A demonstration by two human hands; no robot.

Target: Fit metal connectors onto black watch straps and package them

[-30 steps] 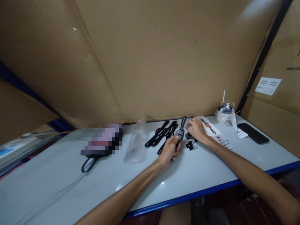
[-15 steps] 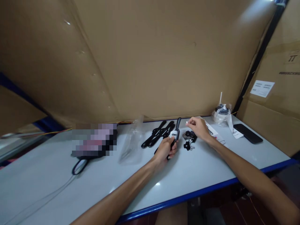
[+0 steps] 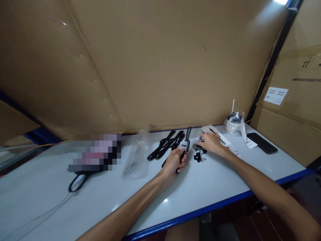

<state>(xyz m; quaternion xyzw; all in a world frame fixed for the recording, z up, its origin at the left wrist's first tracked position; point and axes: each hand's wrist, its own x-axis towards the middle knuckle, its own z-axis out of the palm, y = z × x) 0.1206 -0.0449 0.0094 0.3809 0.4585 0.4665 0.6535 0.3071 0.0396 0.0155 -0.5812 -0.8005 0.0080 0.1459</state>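
Note:
My left hand is wrapped round a black handle-shaped part with a grey plate, held just above the white table. My right hand reaches down onto a small black-and-silver clamp piece; its fingers curl over it. A black star knob lies just below that hand. Several black straps lie in a pile to the left of the held part.
A clear plastic bag lies left of the straps. A leaflet, a bagged round item and a black phone sit at the right. A blurred-out item with a black loop lies left. Cardboard sheets stand behind.
My right hand, which was raised with pinched fingers half a second ago, has come down onto the clamp piece. The view has drifted slightly; my left hand keeps its grip.

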